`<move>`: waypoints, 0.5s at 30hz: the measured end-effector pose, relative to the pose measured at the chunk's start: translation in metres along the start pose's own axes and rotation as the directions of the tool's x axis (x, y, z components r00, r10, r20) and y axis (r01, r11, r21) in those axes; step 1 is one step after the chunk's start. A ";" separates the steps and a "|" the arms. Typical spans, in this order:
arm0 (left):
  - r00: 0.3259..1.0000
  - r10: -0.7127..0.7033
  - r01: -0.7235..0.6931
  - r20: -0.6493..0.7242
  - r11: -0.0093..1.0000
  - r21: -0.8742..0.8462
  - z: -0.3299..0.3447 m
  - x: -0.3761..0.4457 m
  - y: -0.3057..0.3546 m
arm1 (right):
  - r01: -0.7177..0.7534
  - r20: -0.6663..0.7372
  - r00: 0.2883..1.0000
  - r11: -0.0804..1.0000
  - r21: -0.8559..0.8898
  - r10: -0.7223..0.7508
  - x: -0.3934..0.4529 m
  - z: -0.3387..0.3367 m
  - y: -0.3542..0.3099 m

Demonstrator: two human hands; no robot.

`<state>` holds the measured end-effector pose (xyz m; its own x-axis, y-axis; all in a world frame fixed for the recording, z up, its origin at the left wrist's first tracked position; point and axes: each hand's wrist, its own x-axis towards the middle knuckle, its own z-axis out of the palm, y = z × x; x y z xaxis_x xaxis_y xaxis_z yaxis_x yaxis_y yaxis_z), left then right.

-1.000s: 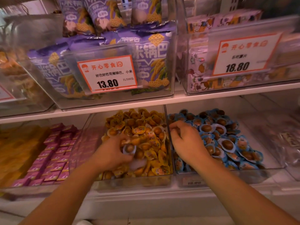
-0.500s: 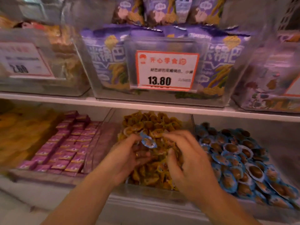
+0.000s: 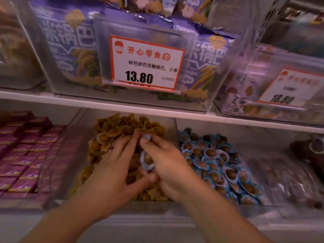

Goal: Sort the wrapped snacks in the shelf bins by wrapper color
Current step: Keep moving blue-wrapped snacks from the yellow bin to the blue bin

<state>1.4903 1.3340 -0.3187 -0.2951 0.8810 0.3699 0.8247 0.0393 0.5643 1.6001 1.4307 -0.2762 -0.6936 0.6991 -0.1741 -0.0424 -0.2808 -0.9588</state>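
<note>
Right hand (image 3: 168,165): fingers curled around a blue-wrapped snack (image 3: 147,160), a second pale blue wrapper (image 3: 146,137) pinched at its fingertips; held over the middle of the yellow bin (image 3: 82,155).
Left hand (image 3: 112,171): fingers spread flat and relaxed on the yellow-wrapped snacks (image 3: 112,130), thumb reaching under the right hand; gripping nothing that can be seen.
Yellow bin: clear plastic, centre of the lower shelf, heaped to its back wall.
Blue-wrapped snacks (image 3: 215,158): in the clear bin just right of the yellow one, against the shared wall.
Pink boxes (image 3: 22,155): rows in the bin to the left.
Upper shelf (image 3: 105,104): purple bags (image 3: 70,50) in a clear bin, price card (image 3: 145,62) reading 13.80 on its front; a second card (image 3: 289,88), blurred, at the right edge.
</note>
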 end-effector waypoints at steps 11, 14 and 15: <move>0.995 -0.084 0.077 0.060 0.991 0.105 -0.032 -0.019 -0.032 | -0.125 -0.399 0.901 0.781 -0.612 -0.168 0.023 -0.149 -0.039; 0.959 -0.222 0.215 0.175 0.975 0.060 -0.042 -0.021 -0.034 | 0.068 -0.298 0.826 0.610 -0.789 -0.478 0.008 -0.139 -0.023; 0.931 -0.252 0.246 0.265 0.968 0.057 -0.046 -0.020 -0.031 | 0.160 -0.246 0.805 0.596 -0.787 -0.541 0.000 -0.127 -0.017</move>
<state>1.4484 1.2933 -0.3102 -0.3547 0.9350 0.0062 0.7531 0.2818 0.5945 1.6922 1.5192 -0.2882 -0.3584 0.8758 0.3233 0.4299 0.4622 -0.7756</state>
